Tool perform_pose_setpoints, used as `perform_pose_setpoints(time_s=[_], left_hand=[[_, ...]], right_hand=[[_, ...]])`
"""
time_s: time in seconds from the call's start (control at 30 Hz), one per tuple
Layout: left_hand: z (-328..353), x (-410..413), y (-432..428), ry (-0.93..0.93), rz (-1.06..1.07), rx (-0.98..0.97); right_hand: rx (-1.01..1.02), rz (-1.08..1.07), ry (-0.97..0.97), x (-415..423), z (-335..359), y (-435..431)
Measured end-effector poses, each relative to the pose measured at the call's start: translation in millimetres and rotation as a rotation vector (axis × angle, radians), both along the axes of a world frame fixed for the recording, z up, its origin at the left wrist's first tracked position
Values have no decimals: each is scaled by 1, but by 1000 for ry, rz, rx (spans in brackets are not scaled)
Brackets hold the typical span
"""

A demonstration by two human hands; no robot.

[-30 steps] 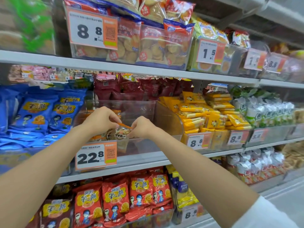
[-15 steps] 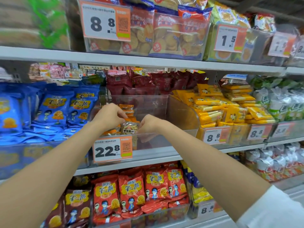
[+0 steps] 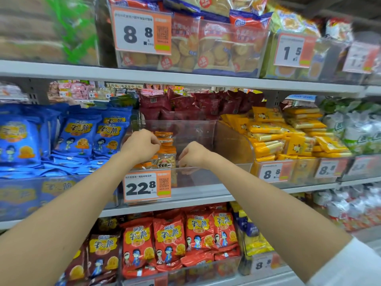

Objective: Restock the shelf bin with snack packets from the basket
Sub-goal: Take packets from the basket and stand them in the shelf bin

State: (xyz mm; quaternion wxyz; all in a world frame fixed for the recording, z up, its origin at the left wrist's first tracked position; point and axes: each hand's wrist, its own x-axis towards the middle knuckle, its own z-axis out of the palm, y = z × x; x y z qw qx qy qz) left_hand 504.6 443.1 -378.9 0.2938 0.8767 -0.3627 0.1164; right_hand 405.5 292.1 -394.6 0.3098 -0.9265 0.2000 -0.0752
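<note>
Between the two hands, at the left end of a clear plastic bin [image 3: 233, 145], stand the snack packets [image 3: 166, 157]: small see-through bags with orange tops, pale round biscuits showing inside, and a round label with dark characters on the front one. They stand upright in a short row against the bin's left wall, and more orange tops show stacked behind.

Touching them from the left, the left hand [image 3: 140, 146] is curled, knuckles up, its fingertips against the orange tops; whether it pinches a packet or only rests there I cannot tell. Just right of the front packet, the right hand [image 3: 192, 154] is also curled, over the bin's front edge, its fingers tucked under out of view, so I cannot tell if it holds anything.

Below the left wrist a price tag [image 3: 147, 186] reading 22.8 hangs on the bin front. Left of the left hand lie blue bags [image 3: 82, 137]; right of the right hand, yellow packets [image 3: 268, 137]. Under both forearms, on the lower shelf, stand red bags [image 3: 169, 238].
</note>
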Motion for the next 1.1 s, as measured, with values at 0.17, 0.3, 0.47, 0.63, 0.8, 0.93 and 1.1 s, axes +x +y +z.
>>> perform_pose_setpoints(time_s=[0.17,0.3,0.47,0.63,0.8,0.93,1.1], left_hand=[[9,-25,-2,-39,-31,-121],[14,-74,-19,-105,-119,-222],[-12,-150,-62,-85,-344,-135],[-76,-218,-117,42,-480,-7],[-160,-277,-165,235,-578,138],[-236,-323,-188,400,-646,245],[-338,-364,-200,638,-659,404]], right_hand=[[-193,-118,-506,-24,0,2],[-273,-136,-810,-70,-10,0],[-297,-205,-847,-141,-50,-25],[-268,-385,-713,-227,-119,-64],[-177,-501,-446,-316,-199,-97],[-44,-592,-275,-377,-265,-105],[132,-624,-43,-438,-352,-100]])
